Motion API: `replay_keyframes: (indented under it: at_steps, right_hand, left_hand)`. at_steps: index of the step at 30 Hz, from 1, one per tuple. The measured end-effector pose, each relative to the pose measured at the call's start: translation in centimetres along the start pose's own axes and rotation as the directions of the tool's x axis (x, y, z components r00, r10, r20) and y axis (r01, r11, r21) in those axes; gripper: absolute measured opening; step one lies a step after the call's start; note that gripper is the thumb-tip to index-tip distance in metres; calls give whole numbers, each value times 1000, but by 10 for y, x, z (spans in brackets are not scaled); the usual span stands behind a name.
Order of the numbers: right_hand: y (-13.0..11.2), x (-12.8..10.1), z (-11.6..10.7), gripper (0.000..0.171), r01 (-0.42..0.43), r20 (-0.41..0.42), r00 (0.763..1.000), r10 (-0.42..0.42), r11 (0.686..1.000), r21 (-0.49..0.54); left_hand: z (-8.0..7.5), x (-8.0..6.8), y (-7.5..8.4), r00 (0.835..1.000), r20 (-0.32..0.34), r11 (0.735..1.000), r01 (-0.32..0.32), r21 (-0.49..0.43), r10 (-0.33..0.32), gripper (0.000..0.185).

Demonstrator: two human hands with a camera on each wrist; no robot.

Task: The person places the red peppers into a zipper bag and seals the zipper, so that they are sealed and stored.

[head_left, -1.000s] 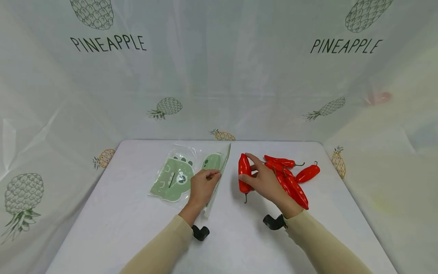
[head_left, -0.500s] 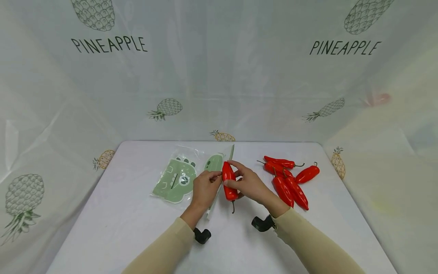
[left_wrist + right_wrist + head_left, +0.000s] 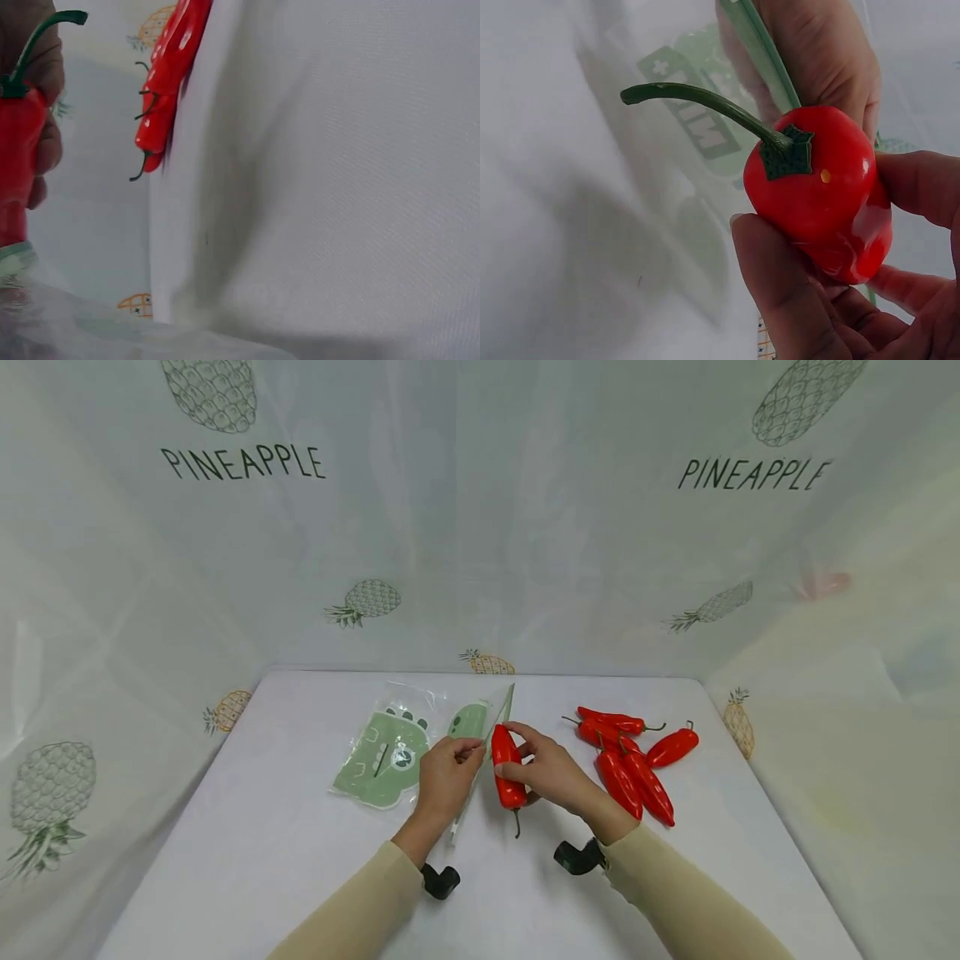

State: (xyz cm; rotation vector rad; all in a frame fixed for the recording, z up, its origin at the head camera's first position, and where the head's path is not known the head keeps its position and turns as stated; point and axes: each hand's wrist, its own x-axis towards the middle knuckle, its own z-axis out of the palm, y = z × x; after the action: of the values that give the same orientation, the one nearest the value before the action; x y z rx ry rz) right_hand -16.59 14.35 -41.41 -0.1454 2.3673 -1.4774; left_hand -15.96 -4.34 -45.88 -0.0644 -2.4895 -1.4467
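A white table [image 3: 262, 852] fills the near part of the scene, with a pale curtain [image 3: 480, 527] printed with pineapples standing behind it and along both sides. A clear plastic bag [image 3: 408, 747] with a green cartoon print lies flat on the table left of centre, its right edge lifted. On the right, well apart from the bag, a pile of red peppers [image 3: 633, 756] lies in a loose cluster, their thin green stems pointing different ways.

The left hand [image 3: 444, 777] rests on the right side of the bag, with thumb and forefinger pinching the raised edge of the plastic; the other fingers are curled under. In the right wrist view that green-edged rim of the bag [image 3: 761, 52] runs between the left hand's fingers, just behind the pepper.

The right hand [image 3: 551, 768] holds a single red pepper [image 3: 507, 770], thumb on one side and fingers wrapped round the other, gripping its thick end. The pepper sits in the middle of the table, just right of the bag's lifted edge and touching or nearly touching it, tip pointing far and its curved green stem [image 3: 705, 105] pointing near. In the left wrist view the pepper's tip meets the plastic at the lower left
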Motion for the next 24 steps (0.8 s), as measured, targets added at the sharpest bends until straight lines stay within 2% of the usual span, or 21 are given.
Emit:
replay_keyframes:
  at_steps: [4, 7, 14, 17, 21, 24]
  right_hand:
    - [4, 0, -1, 80, -20, -4, 1000, 19, 1000, -10]
    - [8, -2, -2, 79, -40, -21, 999, 39, 999, -19]
    - [19, -3, -1, 78, -76, -33, 997, 75, 997, -20]
    - [21, -3, -3, 77, -84, -37, 996, 83, 996, -14]
    - [20, -2, -6, 78, -93, -48, 995, 92, 996, -10]
    - [18, -1, -8, 77, -106, -27, 994, 107, 994, 24]
  left_hand:
    - [-1, -2, 2, 1000, 17, 1000, -2, -8, 2, 13]
    - [-1, -5, 3, 997, 79, 1000, 11, -29, -8, 12]
    - [0, -6, -4, 977, 185, 984, 133, -115, -110, 10]
    - [-1, -5, -6, 973, 194, 979, 153, -135, -126, 12]
    - [-1, -3, -7, 975, 183, 979, 149, -138, -123, 13]
    - [-2, -3, -6, 978, 175, 980, 141, -137, -116, 12]
